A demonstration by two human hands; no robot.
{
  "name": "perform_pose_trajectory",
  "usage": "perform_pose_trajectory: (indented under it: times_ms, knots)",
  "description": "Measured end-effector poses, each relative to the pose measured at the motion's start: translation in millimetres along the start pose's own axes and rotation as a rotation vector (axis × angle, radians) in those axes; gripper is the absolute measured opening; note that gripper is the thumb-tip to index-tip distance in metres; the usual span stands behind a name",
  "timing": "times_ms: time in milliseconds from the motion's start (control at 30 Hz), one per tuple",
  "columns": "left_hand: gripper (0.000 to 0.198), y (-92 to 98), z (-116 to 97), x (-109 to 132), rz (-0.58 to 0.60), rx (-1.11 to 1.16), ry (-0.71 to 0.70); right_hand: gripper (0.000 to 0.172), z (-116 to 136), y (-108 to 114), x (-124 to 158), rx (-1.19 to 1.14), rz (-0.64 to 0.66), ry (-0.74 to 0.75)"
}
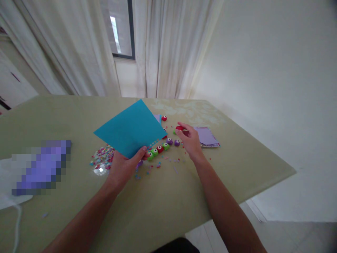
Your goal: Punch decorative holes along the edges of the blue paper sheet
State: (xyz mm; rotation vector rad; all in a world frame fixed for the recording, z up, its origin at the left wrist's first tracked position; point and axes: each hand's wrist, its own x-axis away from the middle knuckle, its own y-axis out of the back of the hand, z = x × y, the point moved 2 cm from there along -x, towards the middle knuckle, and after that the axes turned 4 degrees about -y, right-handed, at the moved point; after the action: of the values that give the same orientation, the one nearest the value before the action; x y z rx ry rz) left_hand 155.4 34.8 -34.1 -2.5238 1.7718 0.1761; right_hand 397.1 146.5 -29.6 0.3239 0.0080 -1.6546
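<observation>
A blue sheet of card (129, 128) is held up at its lower corner by my left hand (125, 165), thumb on top. A row of small punched holes shows along its lower right edge. My right hand (191, 140) is closed around a small red craft punch (179, 128), partly hidden by the fingers, just right of the card. Below the card stands a row of small green, red and purple craft punches (159, 149) with eye-like spots. Another red punch (164, 118) sits farther back.
Colourful confetti (104, 156) lies on a clear round dish at left, with loose bits over the table (158, 200). A stack of lilac paper (207, 136) lies at right. At far left are a blurred purple object (44, 168) and a white cable (18, 225).
</observation>
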Motion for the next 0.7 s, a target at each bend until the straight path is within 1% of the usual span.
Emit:
perform_pose_trajectory:
  times_ms: [33, 100, 200, 300, 367, 433, 500, 533, 600, 667, 700]
  knots:
    - [0.04, 0.4, 1.4, -0.2, -0.006, 0.004, 0.0, 0.043, -4.8, 5.3, -4.2, 0.119, -0.03, 0.018]
    - [0.04, 2.1, 3.0, -0.7, -0.024, 0.008, -0.002, 0.036, -13.6, 11.4, -9.5, 0.328, -0.036, 0.032]
    - [0.04, 6.0, 1.3, -2.2, -0.042, -0.052, -0.007, 0.019, -22.6, 11.0, -11.3, 0.546, 0.058, 0.048]
    - [0.04, 9.6, -3.4, -3.6, -0.077, -0.138, -0.01, 0.009, -27.6, 6.8, -11.7, 0.62, 0.161, 0.038]
    - [0.041, 10.6, -4.8, -4.1, -0.092, -0.148, -0.01, 0.012, -29.8, 4.9, -14.1, 0.635, 0.179, 0.033]
    - [0.043, 10.6, -3.0, -4.4, -0.091, -0.135, -0.006, 0.019, -31.0, 4.8, -19.1, 0.644, 0.109, 0.08]
    - [0.043, 10.3, 1.9, -4.7, -0.084, -0.099, 0.005, 0.028, -32.0, 4.7, -25.1, 0.653, 0.03, 0.164]
    - [0.044, 10.2, 4.9, -5.0, -0.082, -0.075, 0.011, 0.032, -33.1, 4.1, -27.8, 0.658, 0.027, 0.192]
    - [0.047, 9.9, 10.6, -5.5, -0.074, -0.02, 0.025, 0.037, -37.0, 2.4, -32.1, 0.677, 0.083, 0.201]
    - [0.049, 9.5, 14.2, -5.8, -0.069, 0.04, 0.047, 0.034, -41.6, 2.1, -34.0, 0.7, 0.135, 0.164]
    - [0.051, 9.1, 14.9, -5.8, -0.066, 0.073, 0.06, 0.03, -43.6, 2.7, -34.3, 0.709, 0.14, 0.143]
